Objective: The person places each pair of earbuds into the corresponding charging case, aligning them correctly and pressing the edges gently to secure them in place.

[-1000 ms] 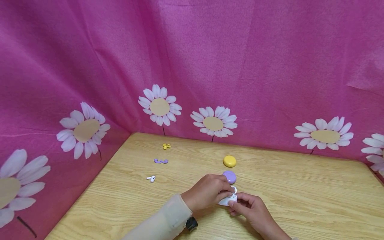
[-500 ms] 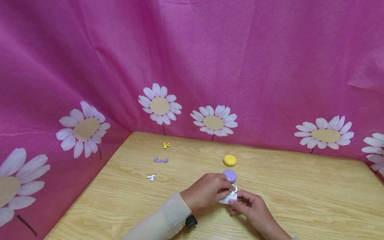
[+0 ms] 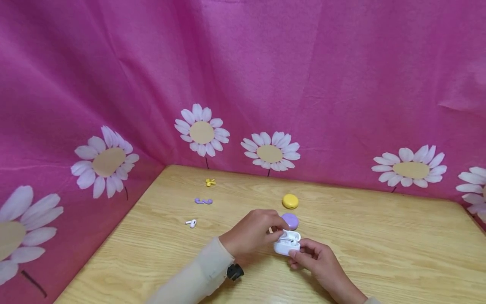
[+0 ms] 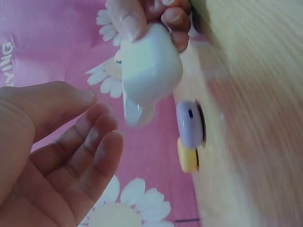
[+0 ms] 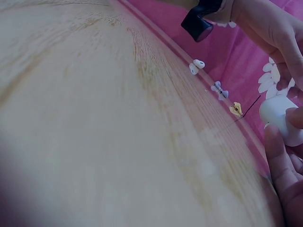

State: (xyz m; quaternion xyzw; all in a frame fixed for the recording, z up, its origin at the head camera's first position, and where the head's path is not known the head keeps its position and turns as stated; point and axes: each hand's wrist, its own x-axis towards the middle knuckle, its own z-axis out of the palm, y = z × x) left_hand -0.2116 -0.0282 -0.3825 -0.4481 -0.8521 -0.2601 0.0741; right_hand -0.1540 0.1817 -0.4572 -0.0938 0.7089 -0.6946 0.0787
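Note:
My right hand (image 3: 322,264) grips a white earbud case (image 3: 286,249), thumb on its front and fingers behind. The lid is up, and a white earbud (image 3: 292,242) with a dark spot sits in the case's right side. Just left of the lid is my left hand (image 3: 250,232). The left wrist view shows its thumb and fingers (image 4: 109,146) loosely bent, holding nothing, beside the case. In the right wrist view, fingers (image 5: 279,161) of the right hand support the case's underside. Another white earbud (image 3: 193,223) lies on the table at the left.
Behind the white case are a round purple case (image 3: 290,221) and a round yellow case (image 3: 290,201). Purple earbuds (image 3: 203,201) and yellow earbuds (image 3: 210,182) lie on the wooden table (image 3: 360,236) at the left. A pink flowered cloth (image 3: 334,93) hangs behind.
My left hand has drawn back leftward and up from the white case, uncovering an earbud in it. The right hand still holds the case, its front now tilted more into view.

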